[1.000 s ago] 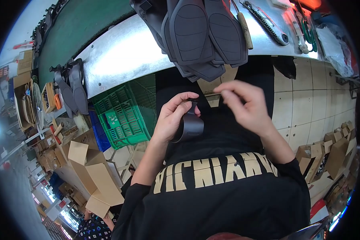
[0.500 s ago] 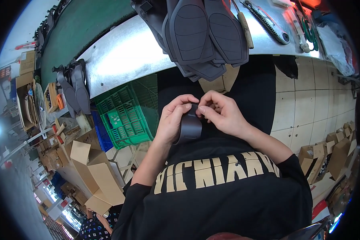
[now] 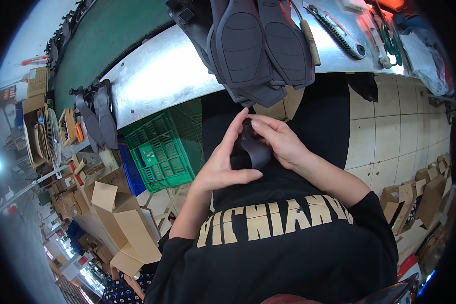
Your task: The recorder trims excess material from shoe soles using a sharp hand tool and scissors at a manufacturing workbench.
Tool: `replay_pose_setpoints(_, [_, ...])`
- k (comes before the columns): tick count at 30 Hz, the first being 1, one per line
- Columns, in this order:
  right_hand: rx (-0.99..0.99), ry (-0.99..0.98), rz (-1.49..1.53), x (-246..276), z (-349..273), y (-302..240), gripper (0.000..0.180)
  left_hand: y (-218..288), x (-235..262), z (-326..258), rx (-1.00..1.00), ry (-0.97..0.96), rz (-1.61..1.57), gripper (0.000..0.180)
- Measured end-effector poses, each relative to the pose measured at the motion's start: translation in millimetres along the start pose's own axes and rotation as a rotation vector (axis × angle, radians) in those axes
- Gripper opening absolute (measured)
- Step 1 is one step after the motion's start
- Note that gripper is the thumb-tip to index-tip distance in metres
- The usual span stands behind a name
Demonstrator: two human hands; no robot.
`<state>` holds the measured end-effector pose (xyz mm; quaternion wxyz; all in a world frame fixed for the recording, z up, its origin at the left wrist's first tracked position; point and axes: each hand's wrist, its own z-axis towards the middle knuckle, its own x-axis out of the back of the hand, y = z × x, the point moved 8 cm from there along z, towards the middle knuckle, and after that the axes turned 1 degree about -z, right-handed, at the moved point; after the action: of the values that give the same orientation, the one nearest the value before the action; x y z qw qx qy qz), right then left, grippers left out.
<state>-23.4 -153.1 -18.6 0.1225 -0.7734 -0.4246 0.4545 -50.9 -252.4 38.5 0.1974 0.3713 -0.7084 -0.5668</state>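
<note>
Before the counter [image 3: 152,71], our right hand [image 3: 283,144] pinches the dark strap [image 3: 259,153], left hand [image 3: 219,164] spread wide; slack pinch could drop it.

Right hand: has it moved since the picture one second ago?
Yes, leftward: the right hand is now closer to the green crate beside the person's legs than it was then.

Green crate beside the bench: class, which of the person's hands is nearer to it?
Left. The left hand is to the right of the green crate in the picture, apart from it; the right hand is farther right.
</note>
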Motion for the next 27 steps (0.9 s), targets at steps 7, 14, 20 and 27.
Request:
replay_pose_setpoints(7, [-0.055, -0.164, 0.132, -13.9, -5.2, -1.6, 0.033, -8.1, -5.2, -2.2, 0.063, 0.118, -0.043, 0.101])
replay_pose_setpoints(14, [-0.118, -0.162, 0.201, -8.2, -3.1, 7.5, 0.025, -9.2, -6.1, -1.5, -0.019, 0.166, -0.033, 0.094])
replay_pose_setpoints(20, [-0.122, -0.155, 0.222, -7.3, -3.4, 8.2, 0.025, -11.1, -6.1, -2.9, -0.008, 0.193, -0.039, 0.093])
replay_pose_setpoints(27, [-0.133, -0.132, 0.224, -5.7, -3.7, 7.8, 0.027, -11.9, -6.0, -2.4, -0.032, 0.205, -0.041, 0.092])
